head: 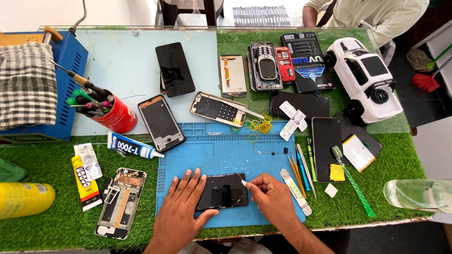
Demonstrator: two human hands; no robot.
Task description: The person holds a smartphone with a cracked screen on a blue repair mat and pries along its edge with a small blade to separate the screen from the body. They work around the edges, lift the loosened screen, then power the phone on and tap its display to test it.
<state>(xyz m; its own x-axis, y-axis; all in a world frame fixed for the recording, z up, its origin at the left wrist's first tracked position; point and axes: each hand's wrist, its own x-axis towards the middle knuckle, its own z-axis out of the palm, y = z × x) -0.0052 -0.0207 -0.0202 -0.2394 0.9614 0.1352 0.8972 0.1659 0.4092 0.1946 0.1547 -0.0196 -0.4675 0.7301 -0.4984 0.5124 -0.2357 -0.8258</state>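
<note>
Hands at work on a dark phone lying on the near part of a blue repair mat. The left hand rests flat, fingers spread, pinning the phone's left end; the right hand has its fingertips pinched shut on a small white sliver touching the phone's upper right corner. Done well, this calls for steady downward pressure from the flat hand and a shallow, gentle angle at the corner, since the glass could crack.

Right of the mat lie a flat opening tool, tweezers and a green toothbrush, all close to the working wrist. At the mat's far edge sit loose yellow rubber bands; left of it, a glue tube and an opened phone body. Beyond the mat stand a red cup of tools, several stripped handsets and a white toy car. Another person's sleeve shows at the far side of the bench.
</note>
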